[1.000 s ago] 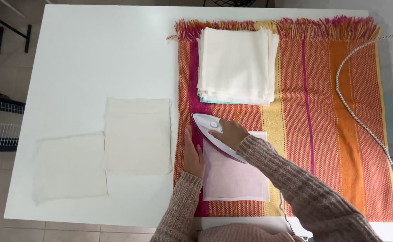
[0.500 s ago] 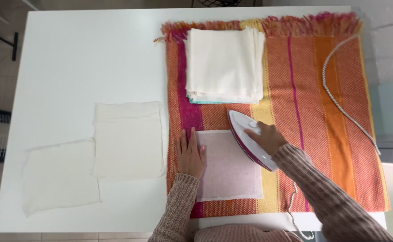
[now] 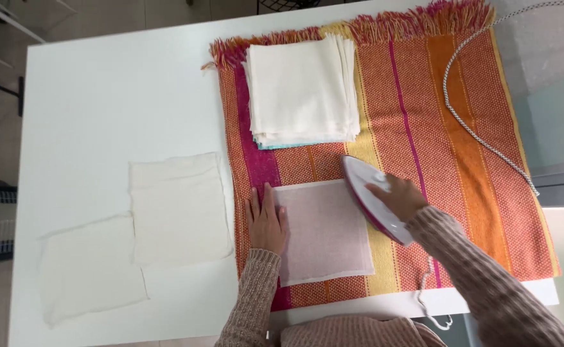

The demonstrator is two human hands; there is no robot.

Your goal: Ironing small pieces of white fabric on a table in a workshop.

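A thin white square of cloth (image 3: pixel 326 232) is laid flat on the striped red, orange and yellow blanket (image 3: pixel 468 160), near the front edge of the white bench (image 3: pixel 108 96). The left hand (image 3: pixel 267 218) is pressed palm down on the cloth's left edge, its fingers (image 3: pixel 260 198) stretched out flat and released, nothing gripped. The iron (image 3: pixel 373 198), white with a magenta rim, is held by the right hand (image 3: pixel 399 196), whose fingers are clenched round the handle. The iron is set at the cloth's upper right corner, lying partly over the cloth's right edge and partly over the blanket, its pointed tip turned away from the person. Both arms are covered by knitted beige sleeves (image 3: pixel 487 283).

Further back on the blanket, a stack of folded white cloths (image 3: pixel 302 90) is seen, with a thin turquoise edge showing at its base. To the left, off the blanket, two cream cloths are spread on the bare bench: one (image 3: pixel 178 209) just beside the blanket's edge, the other (image 3: pixel 89 270) lower and further left, their corners nearly touching. A braided grey-white cord (image 3: pixel 471 122) is trailed across the blanket's right part and off the far corner.
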